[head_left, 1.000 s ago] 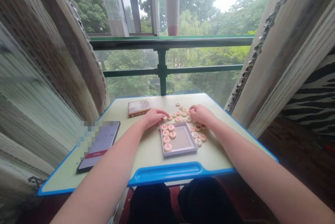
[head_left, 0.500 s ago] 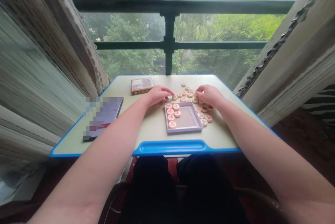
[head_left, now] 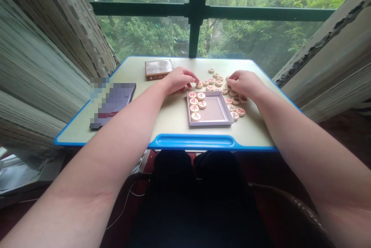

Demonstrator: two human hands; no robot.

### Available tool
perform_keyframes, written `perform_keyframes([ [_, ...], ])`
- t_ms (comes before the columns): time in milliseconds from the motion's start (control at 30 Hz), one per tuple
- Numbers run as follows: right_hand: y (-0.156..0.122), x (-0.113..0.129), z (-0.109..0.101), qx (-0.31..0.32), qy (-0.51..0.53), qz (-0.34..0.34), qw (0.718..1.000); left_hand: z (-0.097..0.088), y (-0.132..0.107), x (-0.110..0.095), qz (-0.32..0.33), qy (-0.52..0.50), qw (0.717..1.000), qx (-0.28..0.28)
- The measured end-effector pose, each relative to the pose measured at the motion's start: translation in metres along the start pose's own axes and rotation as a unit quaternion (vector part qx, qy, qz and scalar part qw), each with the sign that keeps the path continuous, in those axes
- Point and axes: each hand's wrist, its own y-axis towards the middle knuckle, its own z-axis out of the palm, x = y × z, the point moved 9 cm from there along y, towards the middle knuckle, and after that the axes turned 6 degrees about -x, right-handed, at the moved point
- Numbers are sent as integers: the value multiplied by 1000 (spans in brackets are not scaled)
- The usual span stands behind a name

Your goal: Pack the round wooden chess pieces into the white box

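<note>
Round wooden Chinese chess pieces (head_left: 219, 83) lie loosely scattered on the table. My left hand (head_left: 180, 78) is beside the leftmost loose piece (head_left: 199, 85), its fingers apart and holding nothing. At the right side of the scatter, my right hand (head_left: 245, 82) has its fingers curled down, the tips closed at the edge of a piece (head_left: 228, 78) that they partly cover. Between the hands and nearer to me sits a shallow open box (head_left: 211, 123). Several red-marked pieces (head_left: 196, 116) lie face up along its left side in two columns.
A brown-edged box with a printed lid (head_left: 158, 68) stands at the back left. A dark book (head_left: 117, 103), partly pixelated, lies at the left of the table (head_left: 165, 118). The table has a blue edge and front groove (head_left: 194, 141). Curtains and a green-framed window (head_left: 197, 8) surround it.
The view has tilted downward, so the table sits higher in the picture. Both hands keep nearly the same places by the pieces. The pieces in the box look unchanged.
</note>
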Motion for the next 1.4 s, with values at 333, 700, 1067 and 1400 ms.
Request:
perform_keyframes([
  [333,4,-7,4,16,-22,-5,1000,-3,-2,-4,9,-2,1000,-20],
  [700,3,-9,6,22,2,28,999,-7,0,1,0,-3,999,-33],
  [1067,-1,4,-20,-76,154,-25,985,-7,-2,4,-18,-12,999,-36],
  [1400,-9,32,-19,-31,160,-148,975,-5,1,9,-20,13,1000,-12],
])
